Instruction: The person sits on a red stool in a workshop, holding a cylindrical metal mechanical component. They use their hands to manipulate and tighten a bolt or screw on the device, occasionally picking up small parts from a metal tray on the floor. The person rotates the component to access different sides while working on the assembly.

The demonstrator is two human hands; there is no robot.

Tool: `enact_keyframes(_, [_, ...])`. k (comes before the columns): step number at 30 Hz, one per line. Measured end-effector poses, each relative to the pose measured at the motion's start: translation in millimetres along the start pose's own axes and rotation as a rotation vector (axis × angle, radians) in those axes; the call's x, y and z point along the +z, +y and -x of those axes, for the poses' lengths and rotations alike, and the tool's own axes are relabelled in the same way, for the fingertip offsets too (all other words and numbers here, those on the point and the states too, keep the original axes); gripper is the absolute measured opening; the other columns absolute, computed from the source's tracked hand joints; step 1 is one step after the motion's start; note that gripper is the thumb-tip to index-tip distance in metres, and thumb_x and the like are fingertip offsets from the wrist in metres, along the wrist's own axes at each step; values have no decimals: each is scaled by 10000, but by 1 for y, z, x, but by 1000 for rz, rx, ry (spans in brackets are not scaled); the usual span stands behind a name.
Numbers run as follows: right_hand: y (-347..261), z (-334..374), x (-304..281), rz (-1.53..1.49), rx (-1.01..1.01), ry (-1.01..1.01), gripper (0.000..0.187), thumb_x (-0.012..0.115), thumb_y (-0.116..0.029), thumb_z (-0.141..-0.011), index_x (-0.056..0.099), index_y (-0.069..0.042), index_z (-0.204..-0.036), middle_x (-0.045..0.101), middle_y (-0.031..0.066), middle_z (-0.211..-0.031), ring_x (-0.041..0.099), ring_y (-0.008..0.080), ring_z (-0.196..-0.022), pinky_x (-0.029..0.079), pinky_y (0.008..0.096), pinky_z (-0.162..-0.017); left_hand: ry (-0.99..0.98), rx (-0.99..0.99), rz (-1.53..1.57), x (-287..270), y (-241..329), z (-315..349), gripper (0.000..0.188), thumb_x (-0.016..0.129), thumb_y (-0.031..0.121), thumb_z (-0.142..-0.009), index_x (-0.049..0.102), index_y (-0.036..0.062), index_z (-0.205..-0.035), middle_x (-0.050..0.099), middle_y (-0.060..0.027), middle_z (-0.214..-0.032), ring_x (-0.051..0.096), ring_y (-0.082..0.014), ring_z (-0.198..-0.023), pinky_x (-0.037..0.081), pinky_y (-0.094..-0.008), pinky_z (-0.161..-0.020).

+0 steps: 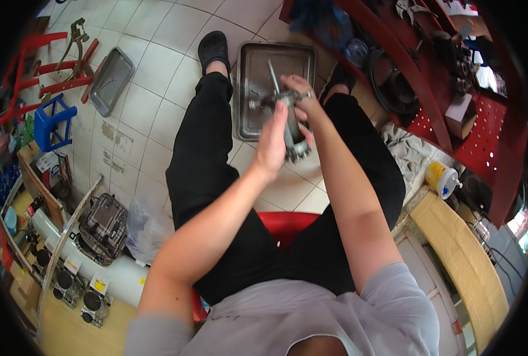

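Between my knees, over a metal tray (243, 121), I hold a grey metal cylinder-shaped machine part (291, 121). A slim bright rod (274, 76) rises from its far end, and short fittings stick out to both sides there. Its near end has a ring of what look like bolts. My left hand (270, 145) is closed round the body, thumb along the top and fingertips showing on the right side. My right hand (300, 86), somewhat blurred, is curled against the far end beside the rod. The part partly hides its fingers.
A red metal rack (403, 53) with tools stands at the right. A yellow-and-white tub (442, 179) and crumpled cloth (407, 151) lie below it. At the left are a second tray (111, 80), a blue stool (55, 121), a black case (103, 225) and a plastic bag (148, 228).
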State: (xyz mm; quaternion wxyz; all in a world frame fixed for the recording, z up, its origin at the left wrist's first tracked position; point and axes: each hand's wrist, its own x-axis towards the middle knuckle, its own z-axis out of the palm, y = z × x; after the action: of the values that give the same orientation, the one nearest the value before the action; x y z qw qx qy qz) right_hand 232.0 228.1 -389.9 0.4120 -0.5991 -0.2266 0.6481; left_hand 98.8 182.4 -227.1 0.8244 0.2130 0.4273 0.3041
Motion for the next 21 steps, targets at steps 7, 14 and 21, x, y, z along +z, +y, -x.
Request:
enact_keyframes(7, [95, -20, -3, 1095, -252, -90, 160, 628, -161, -810, 604, -89, -951, 640, 117, -708, 643, 309, -720, 486, 410, -647, 0, -299, 178, 28, -5, 19, 702, 192, 655, -928, 495, 35, -1052, 619, -105, -742, 636, -188, -725, 510, -297, -684])
enact_keyframes(14, [132, -44, 23, 1594, -214, -395, 232, 466, -166, -888, 570, -194, -1094, 600, 113, -1033, 609, 294, -947, 454, 439, -814, 88, -278, 319, 24, 14, 14, 700, 191, 635, -937, 479, 19, -1107, 620, -105, -803, 622, -183, -791, 499, -309, -726])
enact_keyframes(21, [156, -60, 27, 1910, -223, -516, 255, 424, -202, -916, 599, -188, -1102, 614, 64, -1021, 604, 222, -970, 417, 412, -837, 139, -231, 422, 41, 31, 8, 622, 356, 581, -948, 495, -25, -976, 529, -61, -732, 533, -117, -705, 420, -268, -628])
